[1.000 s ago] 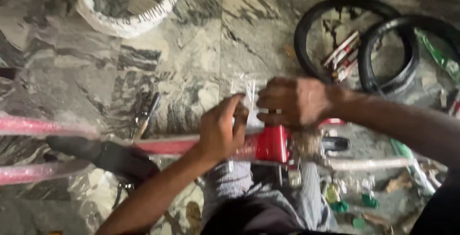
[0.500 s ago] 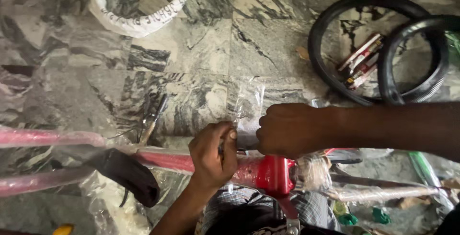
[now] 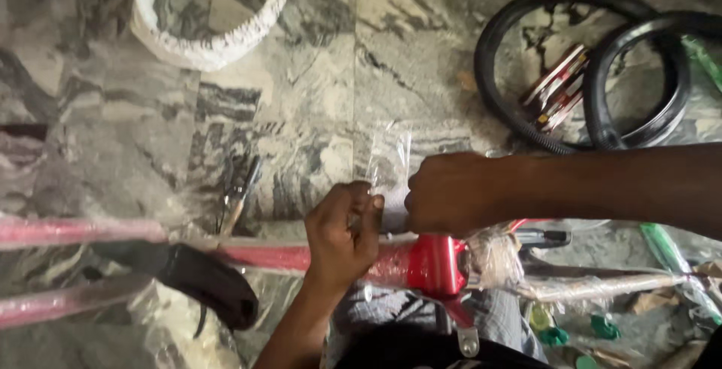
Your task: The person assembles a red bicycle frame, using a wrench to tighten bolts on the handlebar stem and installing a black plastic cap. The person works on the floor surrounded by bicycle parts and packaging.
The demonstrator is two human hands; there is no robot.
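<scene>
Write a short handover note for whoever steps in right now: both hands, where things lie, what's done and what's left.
Left hand: pinching clear plastic wrap above the red bicycle frame.
Right hand: closed on the same wrap, beside the left.
Frame lies across the marble floor; pliers behind it, black saddle at left, two tyres at far right.
Done: wrap partly lifted off the red joint.
Left: the tubes either side are still wrapped.

Red bicycle frame (image 3: 432, 264) under clear plastic wrap (image 3: 387, 162); black saddle (image 3: 203, 282); two black tyres (image 3: 526, 60); white ring (image 3: 207, 45); grey, black-veined marble floor (image 3: 361, 60); green parts (image 3: 602, 328) at lower right.
</scene>
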